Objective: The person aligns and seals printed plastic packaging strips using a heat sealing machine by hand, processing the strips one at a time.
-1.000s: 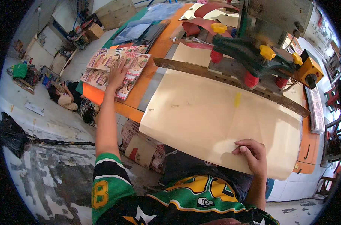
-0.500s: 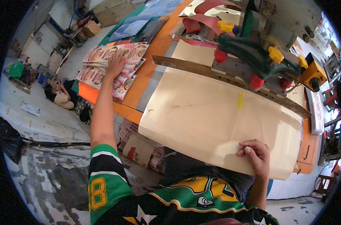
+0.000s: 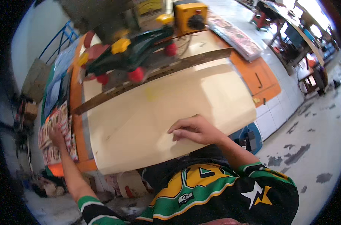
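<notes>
Rightward-turned view, colourful printed stack [image 3: 60,117]

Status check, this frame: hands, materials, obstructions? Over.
Left hand on printed stack. Right hand loosely curled over cream sheet. Metal bar spans sheet's far side.

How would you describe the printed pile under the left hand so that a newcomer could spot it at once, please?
Find the large cream sheet spread across the orange table, then look past its left end. There lies a red-and-white printed pile, nearer the wearer than the bluish plastic. The left hand rests on it, while the other printed stack, far right, lies untouched.
</notes>
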A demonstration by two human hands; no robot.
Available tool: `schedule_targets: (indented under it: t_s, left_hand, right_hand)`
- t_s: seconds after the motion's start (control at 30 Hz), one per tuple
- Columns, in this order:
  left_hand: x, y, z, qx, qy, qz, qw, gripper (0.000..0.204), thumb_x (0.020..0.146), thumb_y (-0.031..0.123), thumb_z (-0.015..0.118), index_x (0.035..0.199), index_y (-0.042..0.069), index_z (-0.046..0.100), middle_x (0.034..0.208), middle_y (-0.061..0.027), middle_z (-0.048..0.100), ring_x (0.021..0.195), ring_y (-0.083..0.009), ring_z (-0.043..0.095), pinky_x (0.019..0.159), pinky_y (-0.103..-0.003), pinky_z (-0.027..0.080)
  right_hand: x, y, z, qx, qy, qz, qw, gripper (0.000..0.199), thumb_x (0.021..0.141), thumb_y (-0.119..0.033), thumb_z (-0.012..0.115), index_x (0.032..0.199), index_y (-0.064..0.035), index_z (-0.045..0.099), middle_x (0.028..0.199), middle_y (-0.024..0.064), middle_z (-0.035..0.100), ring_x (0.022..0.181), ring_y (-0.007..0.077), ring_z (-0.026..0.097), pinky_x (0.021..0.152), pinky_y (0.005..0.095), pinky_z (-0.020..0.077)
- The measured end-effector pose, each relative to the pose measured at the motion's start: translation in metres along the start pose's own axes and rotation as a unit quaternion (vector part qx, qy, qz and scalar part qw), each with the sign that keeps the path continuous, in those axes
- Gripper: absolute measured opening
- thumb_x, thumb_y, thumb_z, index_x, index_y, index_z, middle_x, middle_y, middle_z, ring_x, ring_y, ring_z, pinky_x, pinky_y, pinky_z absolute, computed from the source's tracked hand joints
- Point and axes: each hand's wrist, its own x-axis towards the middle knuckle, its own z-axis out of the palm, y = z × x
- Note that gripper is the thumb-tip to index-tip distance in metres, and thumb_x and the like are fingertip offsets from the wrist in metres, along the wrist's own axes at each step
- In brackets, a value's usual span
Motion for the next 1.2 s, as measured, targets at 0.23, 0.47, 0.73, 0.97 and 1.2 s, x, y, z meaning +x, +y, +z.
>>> schedule_targets:
  t_s: [0.23, 0.47, 0.73, 0.97, 1.2]
  left_hand:
    - [-0.086, 0.183, -0.082, -0.240, 0.154, 0.032, 0.958, 0.038, 0.102, 0.023, 0.046, 0.136, 0.008, 0.050, 0.139, -0.0130, 0.052, 0.124, -0.0285, 0.052, 0.094, -0.041, 0.047]
    - [-0.245, 0.298, -0.197, -0.426, -0.079, 0.171, 0.885, 0.038, 0.101, 0.024, 0.046, 0.128, -0.001, 0.055, 0.130, -0.0176, 0.057, 0.122, -0.0336, 0.053, 0.104, -0.043, 0.039]
    - [-0.319, 0.388, -0.229, -0.421, -0.186, 0.310, 0.832, 0.034, 0.092, 0.023, 0.058, 0.116, -0.001, 0.061, 0.121, -0.0162, 0.062, 0.117, -0.0355, 0.056, 0.101, -0.048, 0.041]
    - [-0.369, 0.407, -0.245, -0.542, -0.294, 0.432, 0.658, 0.023, 0.084, 0.018, 0.070, 0.103, 0.005, 0.069, 0.098, -0.0085, 0.070, 0.092, -0.0253, 0.068, 0.079, -0.037, 0.053]
    - [-0.416, 0.381, -0.166, -0.428, -0.455, 0.307, 0.718, 0.033, 0.090, 0.029, 0.064, 0.112, 0.004, 0.067, 0.104, -0.0173, 0.067, 0.097, -0.0326, 0.064, 0.085, -0.044, 0.051]
  right_hand:
    - [-0.050, -0.031, -0.053, -0.145, 0.088, 0.031, 0.985, 0.018, 0.097, -0.015, 0.056, 0.105, -0.0019, 0.066, 0.080, 0.0077, 0.071, 0.074, 0.0151, 0.070, 0.069, 0.0286, 0.0544]
    - [-0.092, -0.035, -0.238, -0.304, 0.434, 0.058, 0.846, 0.023, 0.098, -0.020, 0.053, 0.109, -0.0031, 0.065, 0.081, 0.0035, 0.068, 0.070, 0.0086, 0.061, 0.061, 0.0236, 0.0487]
    - [-0.104, -0.001, -0.386, -0.305, 0.571, 0.176, 0.742, 0.027, 0.091, -0.022, 0.059, 0.112, -0.0062, 0.063, 0.088, 0.0056, 0.064, 0.069, 0.0126, 0.061, 0.059, 0.0272, 0.0522]
    - [-0.092, 0.025, -0.412, -0.382, 0.593, 0.195, 0.682, 0.027, 0.085, -0.030, 0.068, 0.096, -0.0049, 0.068, 0.076, 0.0052, 0.065, 0.059, 0.0122, 0.061, 0.049, 0.0271, 0.0515]
    - [-0.091, 0.027, -0.425, -0.483, 0.576, 0.179, 0.635, 0.027, 0.080, -0.029, 0.067, 0.092, -0.0038, 0.069, 0.085, 0.0154, 0.069, 0.072, 0.0205, 0.067, 0.064, 0.0349, 0.0536]
